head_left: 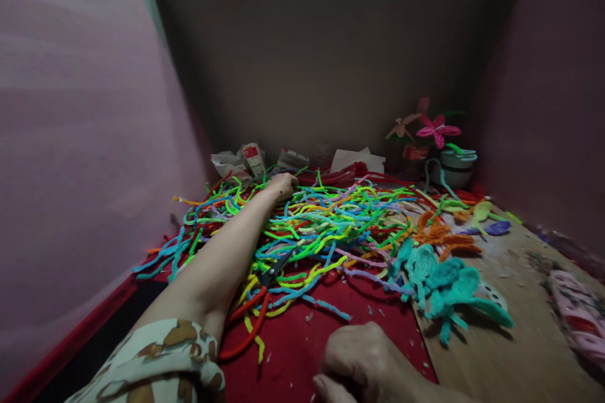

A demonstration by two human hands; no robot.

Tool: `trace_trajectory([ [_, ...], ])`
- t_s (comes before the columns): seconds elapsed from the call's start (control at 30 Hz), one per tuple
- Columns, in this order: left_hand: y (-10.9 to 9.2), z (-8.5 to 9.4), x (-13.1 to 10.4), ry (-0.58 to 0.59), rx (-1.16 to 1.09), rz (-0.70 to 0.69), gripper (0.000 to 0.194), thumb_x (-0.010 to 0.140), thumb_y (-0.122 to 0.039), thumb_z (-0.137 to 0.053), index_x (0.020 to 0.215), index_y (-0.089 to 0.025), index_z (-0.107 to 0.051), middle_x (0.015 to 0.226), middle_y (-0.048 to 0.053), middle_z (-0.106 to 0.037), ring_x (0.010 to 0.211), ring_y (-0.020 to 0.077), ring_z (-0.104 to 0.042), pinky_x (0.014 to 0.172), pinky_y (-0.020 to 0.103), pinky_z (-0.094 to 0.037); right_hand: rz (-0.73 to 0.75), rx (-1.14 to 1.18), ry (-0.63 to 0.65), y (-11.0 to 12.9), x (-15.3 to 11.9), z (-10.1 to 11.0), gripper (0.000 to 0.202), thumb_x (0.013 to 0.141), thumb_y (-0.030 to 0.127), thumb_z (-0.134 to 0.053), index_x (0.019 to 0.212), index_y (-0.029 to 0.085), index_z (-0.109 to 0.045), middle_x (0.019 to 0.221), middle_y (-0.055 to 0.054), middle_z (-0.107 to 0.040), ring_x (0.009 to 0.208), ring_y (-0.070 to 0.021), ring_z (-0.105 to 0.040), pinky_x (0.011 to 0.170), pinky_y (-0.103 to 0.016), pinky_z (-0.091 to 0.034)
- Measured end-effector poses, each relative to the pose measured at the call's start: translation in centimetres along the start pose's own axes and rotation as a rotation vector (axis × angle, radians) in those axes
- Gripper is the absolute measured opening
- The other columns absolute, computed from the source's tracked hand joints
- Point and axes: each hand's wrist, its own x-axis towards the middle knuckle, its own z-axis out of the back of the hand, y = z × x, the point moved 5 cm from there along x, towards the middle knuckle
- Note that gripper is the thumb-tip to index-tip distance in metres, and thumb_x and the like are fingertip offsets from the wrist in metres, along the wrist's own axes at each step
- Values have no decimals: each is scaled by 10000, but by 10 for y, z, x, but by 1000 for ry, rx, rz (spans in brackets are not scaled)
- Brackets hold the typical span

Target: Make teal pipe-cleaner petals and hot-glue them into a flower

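Across the frame's centre sprawls a tangled heap of fuzzy, multicoloured pipe cleaners (pixel 338 227); at its far side the left hand (pixel 282 186) bends, its grip unclear. Bottom centre, the right hand (pixel 363 352) curls loosely, palm hidden, contents uncertain.

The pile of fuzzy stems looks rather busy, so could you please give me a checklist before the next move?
1. Left hand at the pile of fuzzy stems: ok, at its far side.
2. Left hand's grip: cannot tell, fingertips unclear.
3. Right hand apart from the red-handled tool: ok.
4. Tool off the stems: not ok, lying among them.
5. Stems sorted by colour: not ok, mixed.
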Motion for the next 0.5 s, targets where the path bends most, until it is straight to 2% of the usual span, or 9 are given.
trace_trajectory([
  [0.1, -3, 0, -1, 33, 53, -33, 305, 827, -310, -494, 1089, -155, -520, 1087, 76, -545, 933, 181, -550, 776, 374, -475, -39, 31, 5, 0, 1, 2, 225, 705, 149, -438, 482, 164, -412, 427, 33, -400, 417, -57, -331, 410, -184, -228],
  [0.17, -4, 6, -3, 15, 79, -40, 299, 827, -316, -494, 1077, -155, -523, 1073, 75, -550, 927, 175, -552, 776, 374, -472, -68, 50, 11, -1, 1, 3, 211, 688, 136, -450, 483, 159, -406, 434, 38, -390, 422, -51, -330, 417, -179, -227],
  [0.37, -1, 45, -10, -145, 100, -48, 211, 728, -262, -558, 902, -166, -627, 845, 52, -642, 831, 196, -586, 687, 260, -428, -83, 66, 7, 1, 1, 3, 189, 648, 121, -469, 478, 156, -395, 443, 47, -344, 428, -48, -299, 422, -185, -202],
  [0.5, -9, 65, -22, -268, 84, -80, 223, 695, -210, -519, 885, -176, -631, 828, 56, -652, 798, 183, -584, 663, 233, -405, -129, 54, 39, 3, 0, 3, 184, 661, 133, -463, 485, 158, -414, 446, 35, -384, 434, -56, -317, 427, -183, -209],
])
